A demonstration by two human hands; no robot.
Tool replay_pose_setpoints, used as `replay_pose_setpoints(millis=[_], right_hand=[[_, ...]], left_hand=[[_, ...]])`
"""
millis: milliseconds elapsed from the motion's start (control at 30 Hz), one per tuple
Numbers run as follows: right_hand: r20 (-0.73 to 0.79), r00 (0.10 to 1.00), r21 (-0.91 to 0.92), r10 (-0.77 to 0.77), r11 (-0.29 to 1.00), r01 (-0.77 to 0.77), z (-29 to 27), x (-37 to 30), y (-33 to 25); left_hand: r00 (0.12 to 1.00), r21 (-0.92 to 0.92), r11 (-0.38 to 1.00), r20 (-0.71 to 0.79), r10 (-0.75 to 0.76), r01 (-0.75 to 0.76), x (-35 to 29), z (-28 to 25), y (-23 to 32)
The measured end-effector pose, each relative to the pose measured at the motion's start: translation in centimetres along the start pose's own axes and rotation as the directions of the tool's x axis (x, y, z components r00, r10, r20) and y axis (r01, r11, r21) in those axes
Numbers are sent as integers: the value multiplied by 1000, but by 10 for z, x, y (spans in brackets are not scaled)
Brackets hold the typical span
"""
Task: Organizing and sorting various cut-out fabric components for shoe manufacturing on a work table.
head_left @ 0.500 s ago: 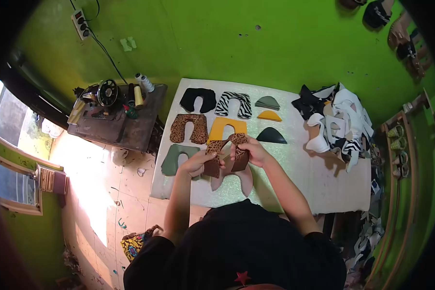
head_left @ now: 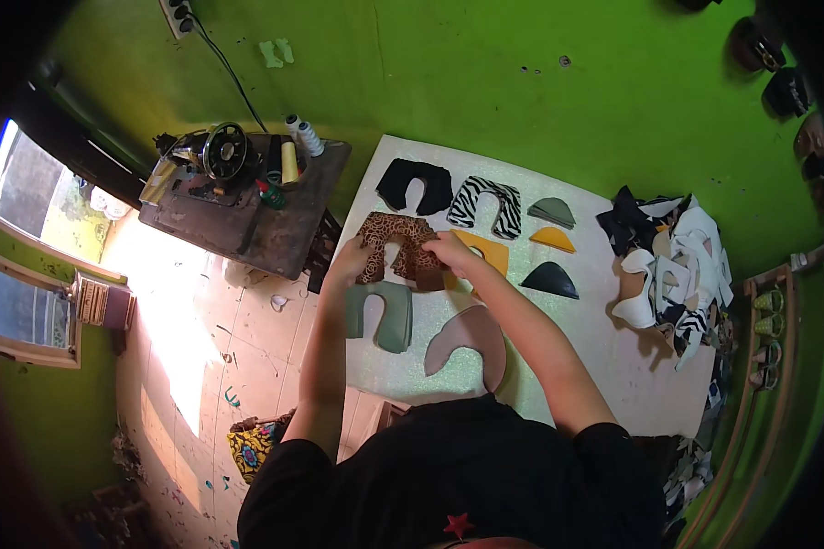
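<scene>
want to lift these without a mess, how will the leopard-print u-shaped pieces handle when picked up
The leopard-print pieces are probably light, as they look thin and sheet-like. Their legs may flex or sag separately, since only the curved band joins them. They seem unlikely to roll, being broad and flat rather than rounded.

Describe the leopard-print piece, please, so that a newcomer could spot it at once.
On the white table, look along the left side. Between the black U-shape and green U-shape is the leopard-print piece, alone among them in brown spots.
</scene>
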State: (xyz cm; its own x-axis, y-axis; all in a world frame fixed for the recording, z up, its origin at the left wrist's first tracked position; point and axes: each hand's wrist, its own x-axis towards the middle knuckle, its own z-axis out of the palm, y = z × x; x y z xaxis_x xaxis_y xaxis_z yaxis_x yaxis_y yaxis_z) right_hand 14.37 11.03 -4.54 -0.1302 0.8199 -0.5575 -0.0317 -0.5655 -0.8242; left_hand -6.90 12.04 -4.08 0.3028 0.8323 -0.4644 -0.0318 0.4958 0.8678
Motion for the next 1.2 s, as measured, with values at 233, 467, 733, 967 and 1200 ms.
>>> replay_pose_setpoints(millis=[233,467,733,967,1200], right_hand=[[-306,901,-335,-309,920,202,23,37,12],[-352,846,-430,-400,872,234,21,35,24],[-162,793,-633,-587,678,373,33,8,29],[-154,740,-637,-655,638,432,23,20,39],[-61,748,-921,-660,327,213,41,-22,23]], left_hand=[[836,656,745,-335,434,-124,36,-26,-16],[814,707,703,-366,451,-71,34,0,-16],[723,775,615,-342,601,-145,25,7,-17],[661,810,550,-300,687,-204,30,5,-9],[710,952,297,-256,656,69,7,28,-9]])
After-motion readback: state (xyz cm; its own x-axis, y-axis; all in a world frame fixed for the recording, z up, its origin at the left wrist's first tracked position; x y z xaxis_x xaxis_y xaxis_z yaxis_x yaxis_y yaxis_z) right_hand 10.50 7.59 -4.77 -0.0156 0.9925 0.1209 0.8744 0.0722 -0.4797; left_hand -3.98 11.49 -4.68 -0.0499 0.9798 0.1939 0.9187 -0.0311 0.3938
